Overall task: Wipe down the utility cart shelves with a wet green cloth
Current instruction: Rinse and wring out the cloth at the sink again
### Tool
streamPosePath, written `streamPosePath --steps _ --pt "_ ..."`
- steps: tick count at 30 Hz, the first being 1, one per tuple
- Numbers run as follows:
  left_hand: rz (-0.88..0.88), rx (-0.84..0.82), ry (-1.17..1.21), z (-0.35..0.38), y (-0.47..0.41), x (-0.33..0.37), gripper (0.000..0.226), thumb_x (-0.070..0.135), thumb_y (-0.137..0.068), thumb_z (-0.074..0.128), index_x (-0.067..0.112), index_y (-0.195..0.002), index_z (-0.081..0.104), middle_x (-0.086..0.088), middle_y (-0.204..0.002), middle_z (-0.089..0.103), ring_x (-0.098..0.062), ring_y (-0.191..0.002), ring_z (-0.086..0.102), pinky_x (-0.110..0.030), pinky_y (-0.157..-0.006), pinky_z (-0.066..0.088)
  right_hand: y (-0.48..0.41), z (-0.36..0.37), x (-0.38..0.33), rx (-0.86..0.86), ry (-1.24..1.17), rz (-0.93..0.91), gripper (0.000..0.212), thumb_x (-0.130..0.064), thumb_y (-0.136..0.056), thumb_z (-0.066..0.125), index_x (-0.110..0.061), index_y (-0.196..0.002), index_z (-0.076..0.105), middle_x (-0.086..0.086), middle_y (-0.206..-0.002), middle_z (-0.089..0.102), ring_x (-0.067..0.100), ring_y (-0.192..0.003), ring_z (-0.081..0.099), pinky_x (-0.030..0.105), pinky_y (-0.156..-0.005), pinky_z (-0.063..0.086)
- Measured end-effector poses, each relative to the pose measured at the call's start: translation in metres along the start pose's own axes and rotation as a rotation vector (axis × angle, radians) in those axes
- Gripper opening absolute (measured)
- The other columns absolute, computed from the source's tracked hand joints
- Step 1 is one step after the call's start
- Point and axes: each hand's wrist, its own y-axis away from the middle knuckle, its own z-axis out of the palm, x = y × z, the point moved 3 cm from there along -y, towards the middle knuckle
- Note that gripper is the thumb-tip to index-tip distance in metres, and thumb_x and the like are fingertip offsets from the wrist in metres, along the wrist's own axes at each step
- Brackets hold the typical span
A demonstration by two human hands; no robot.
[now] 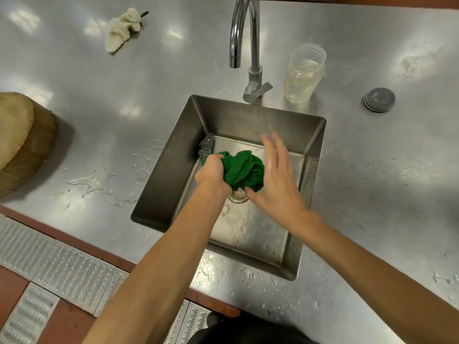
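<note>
Nearest the camera, perforated metal floor grates (pixel 69 274) lay between red-brown tiles, below the front edge of the steel bench (pixel 372 170). Water drops speckled that front edge. Two bare forearms reached over it into the square steel sink (pixel 248 122).

The left grip (pixel 212 170) was clamped on the green cloth (pixel 242 170), fingers curled round the cloth's left end in a fist. The cloth was bunched and hung in the air above the sink floor, over the round drain (pixel 239 194), which showed just beneath its lower edge. The right grip (pixel 278 184) was apart, fingers straight and spread, the palm against the cloth's right side and the thumb near its lower corner; the fingers were slightly blurred.

A grey metal scourer (pixel 206 145) sat in the sink's far left corner, just behind the left grip. On the bench to the left of the sink lay a small puddle (pixel 92 181), and further left stood a thick round wooden block (pixel 22 140).

Behind the sink rose the curved chrome faucet (pixel 244 33), no water running from its spout. Just right of it stood a clear plastic jar (pixel 303 75), open at the top. Well to its right lay a round grey lid (pixel 379 99). At the far left a crumpled cream cloth (pixel 123 28) lay on the bench.
</note>
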Motion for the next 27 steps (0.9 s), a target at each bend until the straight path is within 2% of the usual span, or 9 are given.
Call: streamPosePath --steps 2,4,7,10,12,15,18,21,27 --pt "-0.097 -0.112 -0.072 0.002 0.003 -0.004 0.049 0.013 -0.070 0.061 -0.002 -0.117 0.065 -0.015 -0.102 0.071 -0.031 -0.087 0.073 -0.040 -0.059 0.061 0.017 0.007 -0.020 0.034 0.277 -0.203 0.107 0.002 -0.071 0.072 -0.015 -0.155 0.007 0.016 -0.163 0.002 0.036 -0.151 0.002 0.063 -0.116 0.019" --pt "-0.125 -0.202 -0.113 0.008 0.011 -0.009 0.040 0.020 -0.085 0.054 -0.001 -0.118 0.065 -0.015 -0.109 0.070 -0.030 -0.096 0.070 -0.042 -0.078 0.060 0.021 0.018 -0.024 0.002 0.457 -0.217 0.108 0.006 -0.068 0.061 -0.013 -0.156 0.002 0.017 -0.164 -0.001 0.040 -0.150 0.002 0.068 -0.112 0.021" --pt "-0.099 -0.239 -0.110 0.014 0.025 -0.011 0.032 0.020 -0.099 0.042 0.004 -0.115 0.065 -0.016 -0.106 0.066 -0.028 -0.096 0.066 -0.038 -0.081 0.056 -0.002 0.017 -0.015 0.044 0.480 -0.115 0.105 0.004 -0.067 0.069 -0.013 -0.154 0.013 0.017 -0.160 0.020 0.042 -0.127 0.042 0.054 -0.087 0.048" --pt "0.029 -0.140 -0.091 0.020 0.030 -0.006 0.028 0.015 -0.093 0.055 0.002 -0.115 0.064 -0.011 -0.104 0.065 -0.027 -0.095 0.065 -0.037 -0.077 0.058 -0.025 0.008 -0.012 0.049 0.412 -0.078 0.084 -0.005 -0.067 0.079 -0.013 -0.140 0.040 0.010 -0.127 0.055 0.034 -0.096 0.056 0.038 -0.061 0.047" --pt "0.155 0.027 -0.165 0.019 0.036 0.002 0.007 0.015 -0.091 0.063 0.012 -0.095 0.058 -0.005 -0.094 0.062 -0.025 -0.091 0.063 -0.033 -0.080 0.055 -0.032 0.002 -0.018 0.014 0.324 -0.008 0.059 -0.020 -0.074 0.075 -0.013 -0.126 0.047 0.006 -0.113 0.061 0.032 -0.092 0.060 0.034 -0.060 0.036" --pt "0.418 0.094 -0.299 0.022 0.045 0.019 0.020 0.016 -0.086 0.065 0.020 -0.069 0.055 0.003 -0.078 0.060 -0.024 -0.089 0.064 -0.032 -0.082 0.056 -0.040 -0.004 -0.026 0.029 0.142 0.140 0.040 -0.031 -0.077 0.068 -0.013 -0.108 0.051 0.002 -0.085 0.060 0.028 -0.069 0.052 0.032 -0.061 0.037" --pt "0.682 0.055 -0.449 0.027 0.052 0.034 0.022 0.010 -0.083 0.063 0.022 -0.065 0.062 0.007 -0.066 0.061 -0.017 -0.073 0.064 -0.034 -0.076 0.059 -0.048 0.000 -0.028 0.000 -0.131 0.145 0.010 -0.032 -0.074 0.059 -0.022 -0.077 0.058 -0.009 -0.063 0.056 0.017 -0.058 0.051 0.030 -0.054 0.041" --pt "0.901 -0.035 -0.557 0.032 0.063 0.046 0.013 0.007 -0.081 0.061 0.013 -0.075 0.072 0.006 -0.063 0.065 -0.011 -0.063 0.062 -0.029 -0.065 0.056 -0.054 -0.004 -0.026 -0.094 -0.477 0.164 0.022 -0.009 -0.072 0.069 -0.022 -0.058 0.057 -0.008 -0.053 0.059 0.006 -0.051 0.055 0.026 -0.050 0.042" --pt "1.050 -0.278 -0.770 0.045 0.060 0.061 0.018 0.012 -0.068 0.053 0.004 -0.069 0.070 -0.011 -0.066 0.069 -0.027 -0.067 0.067 -0.042 -0.060 0.057 -0.056 -0.014 -0.033 -0.317 -0.774 0.260 0.022 0.015 -0.062 0.068 -0.005 -0.060 0.061 0.001 -0.053 0.061 0.011 -0.051 0.059 0.027 -0.052 0.051"
